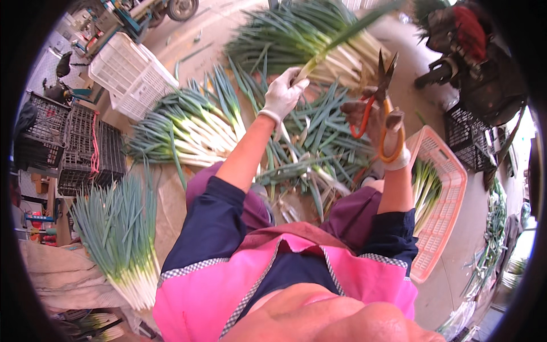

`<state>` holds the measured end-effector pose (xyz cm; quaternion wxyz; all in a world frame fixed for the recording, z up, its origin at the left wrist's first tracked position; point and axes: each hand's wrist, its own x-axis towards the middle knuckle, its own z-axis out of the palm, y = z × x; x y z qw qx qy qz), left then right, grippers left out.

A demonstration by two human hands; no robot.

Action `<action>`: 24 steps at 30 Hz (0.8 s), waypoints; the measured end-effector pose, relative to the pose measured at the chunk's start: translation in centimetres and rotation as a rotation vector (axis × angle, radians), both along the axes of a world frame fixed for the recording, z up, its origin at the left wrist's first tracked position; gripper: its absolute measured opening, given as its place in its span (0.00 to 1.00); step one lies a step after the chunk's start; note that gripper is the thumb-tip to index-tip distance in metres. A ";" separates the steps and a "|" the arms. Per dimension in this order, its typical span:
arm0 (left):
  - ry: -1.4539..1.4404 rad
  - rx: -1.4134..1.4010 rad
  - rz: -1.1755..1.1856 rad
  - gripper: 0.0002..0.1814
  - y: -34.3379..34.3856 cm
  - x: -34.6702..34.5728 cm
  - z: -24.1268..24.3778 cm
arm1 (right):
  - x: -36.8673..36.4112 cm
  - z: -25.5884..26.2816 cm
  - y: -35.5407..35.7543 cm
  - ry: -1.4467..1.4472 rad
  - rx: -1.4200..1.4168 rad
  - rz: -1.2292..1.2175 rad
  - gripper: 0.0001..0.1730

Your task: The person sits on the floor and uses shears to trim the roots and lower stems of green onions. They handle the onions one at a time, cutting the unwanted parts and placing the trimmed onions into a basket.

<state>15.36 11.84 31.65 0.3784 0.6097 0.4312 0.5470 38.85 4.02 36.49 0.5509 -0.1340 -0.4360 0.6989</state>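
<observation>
My gloved left hand [283,95] grips a green onion [314,64] by its pale stalk, its green leaf slanting up to the right. In my gloved right hand [384,122] is a pair of scissors [381,92] with orange handles; the blades point upward and stand apart. Beneath and between the hands lies a heap of cut leaves and trimmings [324,128]. Behind the held stalk, a large pile of green onions [290,38] rests on the floor, roots to the right. A second pile of green onions [192,128], white ends towards me, lies left of my left forearm.
A pink plastic crate [444,201] holding green onions stands at my right. A bundle [124,231] lies at left, near black crates [85,145] and white crates [132,72]. A person in dark clothes [474,72] is at upper right, by a black crate [468,137].
</observation>
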 end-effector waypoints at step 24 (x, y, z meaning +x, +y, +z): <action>0.833 0.756 0.241 0.20 -8.1 -10.5 3.2 | -3.4 -5.0 -1.4 -0.694 -0.256 0.061 0.26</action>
